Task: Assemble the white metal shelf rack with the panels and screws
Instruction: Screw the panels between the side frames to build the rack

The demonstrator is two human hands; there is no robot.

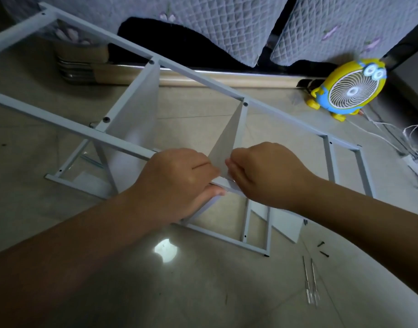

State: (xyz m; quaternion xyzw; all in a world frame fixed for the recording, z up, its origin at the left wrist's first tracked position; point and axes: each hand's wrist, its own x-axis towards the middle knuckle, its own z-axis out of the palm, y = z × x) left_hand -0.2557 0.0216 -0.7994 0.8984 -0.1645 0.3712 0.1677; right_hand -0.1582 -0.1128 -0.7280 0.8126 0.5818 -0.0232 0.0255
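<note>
The white metal shelf rack [122, 140] lies on its side on the tiled floor, its upper side frame [198, 78] running from top left to right. Two white panels stand between the frames, one in the middle [137, 114] and one nearer me [229, 136]. My left hand [177, 181] grips the near frame bar where that nearer panel meets it. My right hand [262, 171] pinches something small at the panel's near corner; what it holds is hidden by the fingers. Two black screws [323, 249] lie on the floor at the right.
Two thin metal rods [309, 280] lie on the floor at lower right. A flat white panel [286, 223] lies under the rack's right end. A yellow cartoon fan [350, 88] and loose cables [411, 143] are at the right. A quilted sofa [227, 24] stands behind.
</note>
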